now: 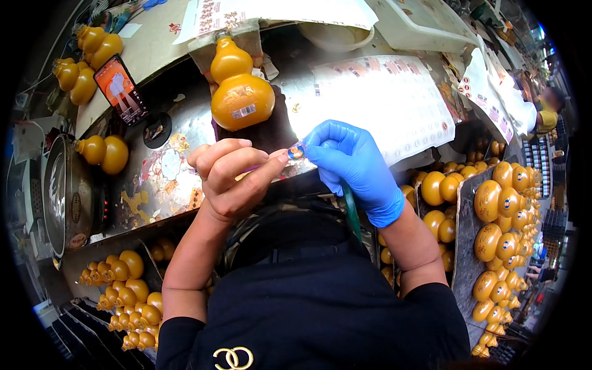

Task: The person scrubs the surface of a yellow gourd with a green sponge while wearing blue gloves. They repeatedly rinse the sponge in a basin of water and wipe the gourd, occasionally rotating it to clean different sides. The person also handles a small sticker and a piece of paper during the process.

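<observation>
Sticker step: bare left hand [229,179] and gloved right hand [348,161] both pinch a small sticker [296,152]; next probably needs careful placement on the gourd [240,86].

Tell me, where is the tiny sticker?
In the head view, the tiny sticker sits mid-picture, pinched between the bare left hand and the blue-gloved right hand, just below the big gourd-shaped bottle.

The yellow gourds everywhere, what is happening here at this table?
A person holds a small round sticker between both hands: the bare left hand and the blue-gloved right hand pinch it together. A large yellow gourd stands propped just behind. Sticker sheets lie to the right, and many small gourds fill trays on both sides.
</observation>
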